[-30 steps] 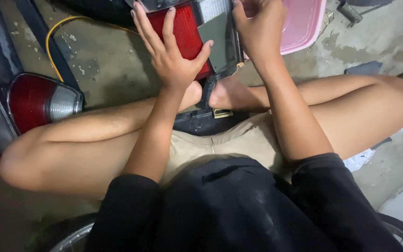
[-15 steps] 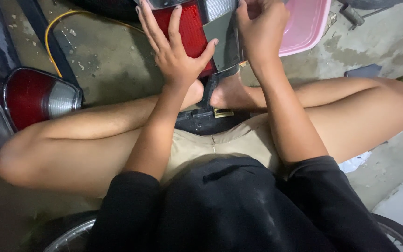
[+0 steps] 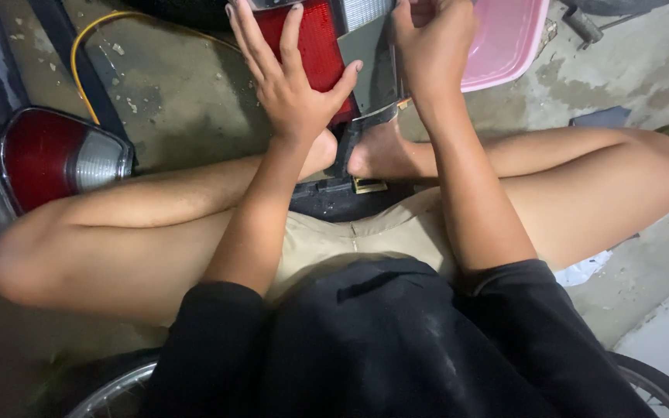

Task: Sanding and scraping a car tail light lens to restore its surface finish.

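1. Two bare hands work at the top of the view, seen from above a person sitting cross-legged on a concrete floor (image 3: 195, 116).
2. The left hand (image 3: 288, 85), at 11 o'clock, lies flat with fingers spread wide on the red lens of a tail lamp (image 3: 315, 46). It presses on the lamp rather than closing round it.
3. The right hand (image 3: 435, 46), at 12 o'clock, is curled at the lamp's grey right edge. Its fingers run past the top of the frame, so I cannot tell what its grip holds, if anything.
4. The lamp stands just beyond the crossed feet, part red, part clear, with a grey panel (image 3: 369, 58) beside the red.
5. The step in hand looks like steadying the lamp while the right hand works at its edge. The next move would likely call for firm pressure from the flat hand and fine work from the other.
6. A second lamp (image 3: 56, 159), red with a clear end, lies at 9 o'clock, well apart from the hands.
7. A pink tub (image 3: 505, 42) sits at 1 o'clock; a yellow cable (image 3: 94, 35) curves at 10 o'clock.
8. A wheel rim (image 3: 110, 391) shows at 7 o'clock. No labels or signs are legible.
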